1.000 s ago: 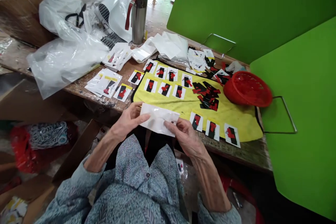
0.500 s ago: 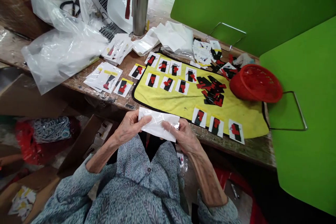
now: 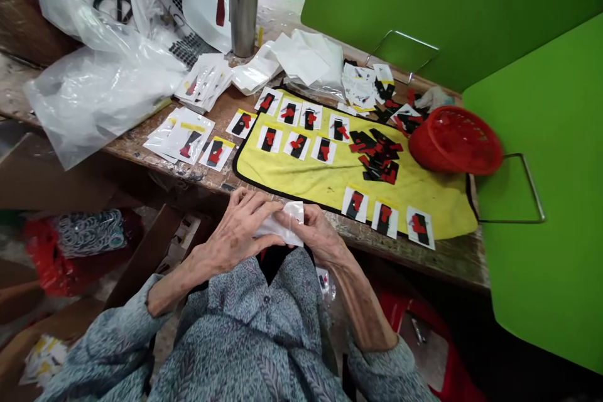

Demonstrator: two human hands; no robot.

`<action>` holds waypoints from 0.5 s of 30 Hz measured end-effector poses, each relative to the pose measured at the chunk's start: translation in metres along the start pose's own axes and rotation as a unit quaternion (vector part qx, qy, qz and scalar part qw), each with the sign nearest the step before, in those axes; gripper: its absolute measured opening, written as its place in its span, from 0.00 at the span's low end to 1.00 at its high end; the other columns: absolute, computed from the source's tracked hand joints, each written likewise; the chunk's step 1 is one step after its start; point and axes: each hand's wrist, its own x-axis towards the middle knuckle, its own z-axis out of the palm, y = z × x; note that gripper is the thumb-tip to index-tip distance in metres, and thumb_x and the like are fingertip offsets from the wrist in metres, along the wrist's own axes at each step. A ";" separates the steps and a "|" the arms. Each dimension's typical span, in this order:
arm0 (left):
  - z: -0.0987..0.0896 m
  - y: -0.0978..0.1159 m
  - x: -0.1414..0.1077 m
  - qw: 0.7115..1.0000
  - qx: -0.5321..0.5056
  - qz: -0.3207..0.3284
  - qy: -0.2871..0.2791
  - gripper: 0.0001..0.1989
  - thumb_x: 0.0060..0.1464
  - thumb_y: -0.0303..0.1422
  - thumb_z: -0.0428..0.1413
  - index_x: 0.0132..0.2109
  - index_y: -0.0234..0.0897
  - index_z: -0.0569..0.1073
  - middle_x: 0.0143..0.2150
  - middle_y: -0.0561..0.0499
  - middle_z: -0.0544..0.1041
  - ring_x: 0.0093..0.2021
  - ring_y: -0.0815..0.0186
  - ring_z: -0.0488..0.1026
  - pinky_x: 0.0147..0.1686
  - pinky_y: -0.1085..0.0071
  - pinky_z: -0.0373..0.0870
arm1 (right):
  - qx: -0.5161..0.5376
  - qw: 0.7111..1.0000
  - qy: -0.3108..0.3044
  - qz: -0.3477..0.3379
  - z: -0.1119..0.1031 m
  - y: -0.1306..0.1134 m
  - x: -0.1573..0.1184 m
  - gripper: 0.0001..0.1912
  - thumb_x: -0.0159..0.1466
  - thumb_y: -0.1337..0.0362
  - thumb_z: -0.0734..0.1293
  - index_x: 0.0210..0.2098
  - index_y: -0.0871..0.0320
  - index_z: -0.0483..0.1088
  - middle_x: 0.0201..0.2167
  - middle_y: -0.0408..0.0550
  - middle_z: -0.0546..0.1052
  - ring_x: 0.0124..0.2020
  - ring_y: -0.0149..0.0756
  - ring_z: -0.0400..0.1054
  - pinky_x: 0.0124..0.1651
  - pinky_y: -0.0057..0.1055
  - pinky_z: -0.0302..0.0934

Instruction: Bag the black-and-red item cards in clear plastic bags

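A small white plastic bag [image 3: 296, 215] is held between my two hands above my lap, just off the table's front edge. My left hand [image 3: 242, 226] lies over its left part, with fingers and thumb closed on it. At the bag's right end, my right hand [image 3: 323, 235] pinches it with the thumb on top. Both hands cover much of the bag. Beyond them, white cards with black and red pieces, such as this card [image 3: 296, 146], lie in rows on a yellow cloth [image 3: 306, 177]. A pile of loose black and red pieces [image 3: 377, 151] sits right of the rows.
A red basket [image 3: 421, 146] leans at the cloth's right end beside green panels [image 3: 541, 201]. Stacked white sheets [image 3: 306, 59], a steel flask [image 3: 245, 9] and crumpled clear plastic [image 3: 103, 88] stand farther back. Open cardboard boxes [image 3: 136, 264] are low at left.
My left hand has moved right over the bag, which was stretched flat between both hands and is now partly covered and bunched. The whole view has shifted slightly.
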 end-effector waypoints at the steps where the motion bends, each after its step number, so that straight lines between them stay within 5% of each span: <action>1: 0.001 -0.001 0.000 1.000 -0.011 0.008 0.004 0.19 0.54 0.36 0.63 0.49 0.36 0.68 0.44 0.47 0.75 0.45 0.59 0.70 0.49 0.59 0.63 | -0.001 1.000 -0.002 -0.005 0.000 0.001 0.000 0.21 0.56 0.47 0.72 0.26 0.58 0.68 0.20 0.39 0.66 0.20 0.26 0.57 0.22 0.25 0.50; 4: 0.002 -0.006 -0.003 0.998 -0.035 0.024 0.039 0.13 0.57 0.35 0.60 0.47 0.36 0.69 0.38 0.49 0.75 0.40 0.61 0.71 0.43 0.63 0.67 | -0.041 0.998 0.003 -0.038 -0.013 0.000 -0.007 0.19 0.59 0.47 0.69 0.32 0.58 0.71 0.25 0.42 0.71 0.24 0.30 0.63 0.27 0.27 0.57; 6: 0.003 -0.010 -0.007 0.997 -0.038 0.013 0.071 0.12 0.59 0.36 0.58 0.47 0.36 0.69 0.38 0.49 0.74 0.40 0.62 0.71 0.41 0.65 0.68 | -0.133 0.985 0.076 -0.079 -0.038 -0.002 -0.014 0.17 0.63 0.49 0.65 0.39 0.56 0.72 0.30 0.45 0.74 0.30 0.34 0.68 0.34 0.31 0.62; 8: 0.005 -0.014 -0.010 0.996 -0.039 -0.002 0.084 0.13 0.60 0.38 0.57 0.47 0.35 0.69 0.38 0.48 0.74 0.40 0.62 0.71 0.40 0.66 0.69 | -0.282 0.930 0.197 -0.133 -0.075 -0.004 -0.023 0.13 0.65 0.54 0.63 0.41 0.56 0.72 0.35 0.48 0.76 0.36 0.39 0.70 0.41 0.36 0.63; 10: 0.008 -0.017 -0.011 0.996 -0.044 -0.007 0.076 0.14 0.60 0.40 0.56 0.47 0.35 0.69 0.38 0.48 0.74 0.40 0.62 0.71 0.40 0.67 0.69 | -0.432 0.845 0.265 -0.171 -0.113 -0.004 -0.030 0.11 0.64 0.57 0.64 0.40 0.56 0.73 0.38 0.52 0.76 0.41 0.45 0.69 0.48 0.43 0.62; 12: 0.011 -0.017 -0.011 0.997 -0.051 -0.006 0.065 0.15 0.60 0.41 0.56 0.48 0.35 0.69 0.39 0.48 0.73 0.40 0.62 0.71 0.39 0.67 0.70 | -0.535 0.790 0.246 -0.170 -0.144 -0.004 -0.033 0.11 0.63 0.60 0.66 0.43 0.57 0.72 0.43 0.56 0.75 0.47 0.50 0.67 0.52 0.48 0.60; 15: 0.015 -0.015 -0.010 0.997 -0.055 -0.013 0.054 0.17 0.59 0.42 0.56 0.49 0.36 0.68 0.41 0.47 0.73 0.42 0.61 0.71 0.41 0.66 0.71 | -0.618 0.755 0.179 -0.131 -0.167 -0.004 -0.030 0.17 0.62 0.61 0.68 0.50 0.57 0.70 0.51 0.58 0.73 0.52 0.53 0.63 0.52 0.49 0.59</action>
